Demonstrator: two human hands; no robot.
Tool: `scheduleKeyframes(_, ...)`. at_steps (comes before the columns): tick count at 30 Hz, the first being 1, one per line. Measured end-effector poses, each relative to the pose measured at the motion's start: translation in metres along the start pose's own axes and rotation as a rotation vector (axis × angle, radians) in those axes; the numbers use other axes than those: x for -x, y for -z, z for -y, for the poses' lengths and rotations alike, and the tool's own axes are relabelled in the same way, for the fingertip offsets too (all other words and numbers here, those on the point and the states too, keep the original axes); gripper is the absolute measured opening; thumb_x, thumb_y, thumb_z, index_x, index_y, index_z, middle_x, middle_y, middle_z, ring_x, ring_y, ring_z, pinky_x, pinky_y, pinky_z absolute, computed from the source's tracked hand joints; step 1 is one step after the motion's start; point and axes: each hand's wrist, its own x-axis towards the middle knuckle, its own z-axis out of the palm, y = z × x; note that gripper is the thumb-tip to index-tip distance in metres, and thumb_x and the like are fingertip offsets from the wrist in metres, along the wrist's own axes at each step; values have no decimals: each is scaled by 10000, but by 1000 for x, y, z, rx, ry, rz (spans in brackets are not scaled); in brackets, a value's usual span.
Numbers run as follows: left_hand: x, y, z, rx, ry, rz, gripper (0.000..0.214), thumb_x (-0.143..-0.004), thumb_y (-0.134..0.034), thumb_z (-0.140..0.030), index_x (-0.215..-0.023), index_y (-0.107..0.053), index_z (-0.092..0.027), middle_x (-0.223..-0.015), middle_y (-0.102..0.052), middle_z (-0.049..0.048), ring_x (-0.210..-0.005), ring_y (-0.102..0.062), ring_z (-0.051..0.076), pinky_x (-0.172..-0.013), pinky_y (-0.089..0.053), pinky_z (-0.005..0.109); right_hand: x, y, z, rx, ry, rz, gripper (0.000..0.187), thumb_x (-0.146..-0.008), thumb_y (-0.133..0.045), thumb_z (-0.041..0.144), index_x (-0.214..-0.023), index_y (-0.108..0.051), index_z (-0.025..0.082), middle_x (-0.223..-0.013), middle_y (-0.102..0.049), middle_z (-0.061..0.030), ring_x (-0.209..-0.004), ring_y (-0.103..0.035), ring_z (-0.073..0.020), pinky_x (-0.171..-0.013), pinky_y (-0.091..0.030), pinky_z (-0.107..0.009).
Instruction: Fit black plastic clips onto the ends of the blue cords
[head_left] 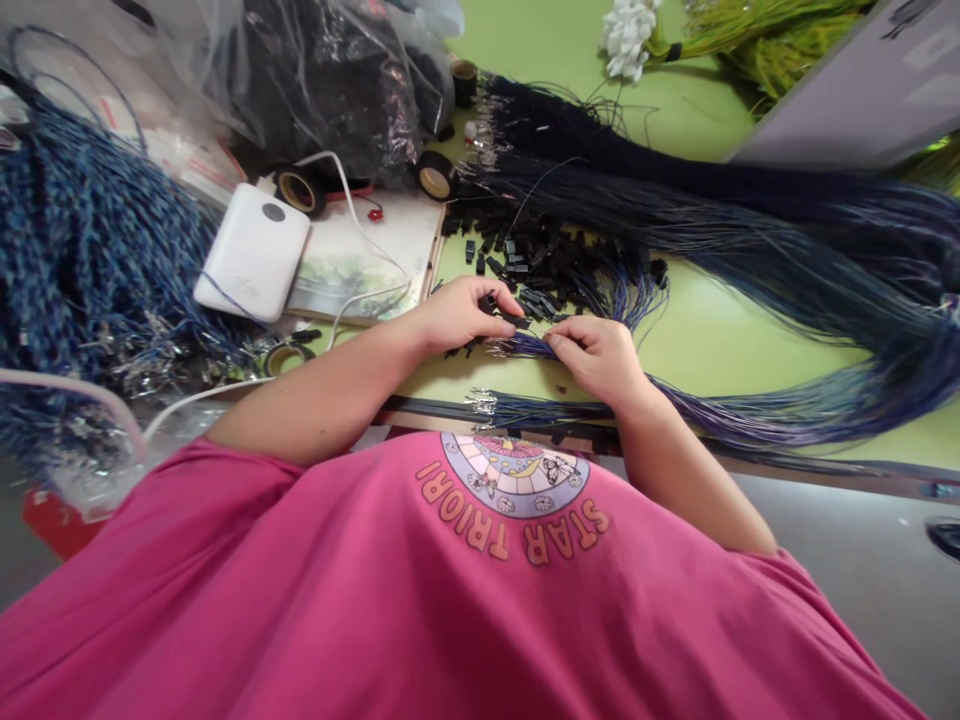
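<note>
My left hand (463, 315) is closed at the edge of the pile of black connector housings (551, 265). Between its thumb and forefinger sits one small black connector housing (517, 322). Just to the right, my right hand (598, 357) pinches a thin wire, its fingertips pointing toward the left hand. Beneath both hands lies a bundle of blue-purple wires (531, 346) with bare metal terminals at its left end. Nearer the table edge, more dark wires (551, 411) end in silvery terminals (482, 402). Whether the wire's tip touches the housing is too small to tell.
A long hank of dark wires (712, 205) curves across the right side of the green table (690, 330). To the left are a white power bank (253, 252) with its cable, a booklet (367, 250), tape rolls (436, 177) and twisted blue wires (90, 240). Plastic bags (322, 80) lie behind.
</note>
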Motion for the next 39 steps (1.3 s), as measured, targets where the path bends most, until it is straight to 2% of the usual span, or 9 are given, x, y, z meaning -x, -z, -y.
scheduleKeyframes(8, -1, -9, 2, -154, -69, -19, 215, -639, -776, -222, -829, -738, -130, -747, -706, 29, -625, -555, 90, -614, -429, 247, -2, -5, 5, 20, -88, 107, 253, -863, -518, 281, -687, -660, 168, -656, -635, -3, -637, -541, -115, -642, -384, -252)
scheduleKeyframes(12, -1, -10, 5, -156, -91, -13, 225, -653, -775, -239, -853, -745, -139, -739, -704, 24, -614, -552, 88, -609, -433, 244, -4, -1, 8, -84, -190, 140, 228, -825, -531, 294, -673, -644, 167, -610, -579, 13, -618, -507, -113, -612, -372, -248)
scheduleKeyframes(16, -1, -9, 7, -186, -157, -76, 211, -661, -776, -248, -848, -749, -156, -806, -724, 30, -657, -570, 92, -648, -451, 246, -5, 2, 8, -215, -279, 185, 214, -791, -545, 303, -667, -647, 162, -602, -554, 20, -590, -467, -104, -584, -359, -245)
scheduleKeyframes(20, -1, -9, 7, -175, -165, -33, 208, -661, -774, -248, -844, -755, -152, -827, -738, 48, -705, -612, 111, -697, -480, 261, -5, -1, 6, -284, -306, 220, 210, -781, -555, 312, -683, -653, 155, -580, -519, 33, -565, -421, -91, -568, -340, -244)
scheduleKeyframes(25, -2, -7, 6, -214, -140, 3, 224, -659, -781, -260, -850, -767, -143, -803, -740, 63, -680, -619, 117, -678, -482, 270, -5, -1, 6, -329, -342, 257, 212, -767, -556, 329, -670, -631, 157, -549, -465, 45, -530, -383, -84, -530, -306, -248)
scheduleKeyframes(33, -1, -8, 11, -196, -188, 98, 209, -685, -763, -280, -847, -757, -148, -817, -737, 60, -704, -638, 124, -697, -497, 276, -5, -1, 5, -318, -301, 283, 228, -784, -549, 341, -672, -626, 158, -563, -481, 39, -540, -395, -85, -538, -315, -243)
scheduleKeyframes(39, -1, -15, 10, -185, -153, 78, 165, -675, -761, -224, -820, -744, -148, -782, -724, 35, -702, -623, 112, -713, -490, 268, -3, -11, 3, -157, -196, 188, 242, -834, -523, 313, -698, -651, 160, -623, -574, 10, -606, -473, -107, -607, -357, -256)
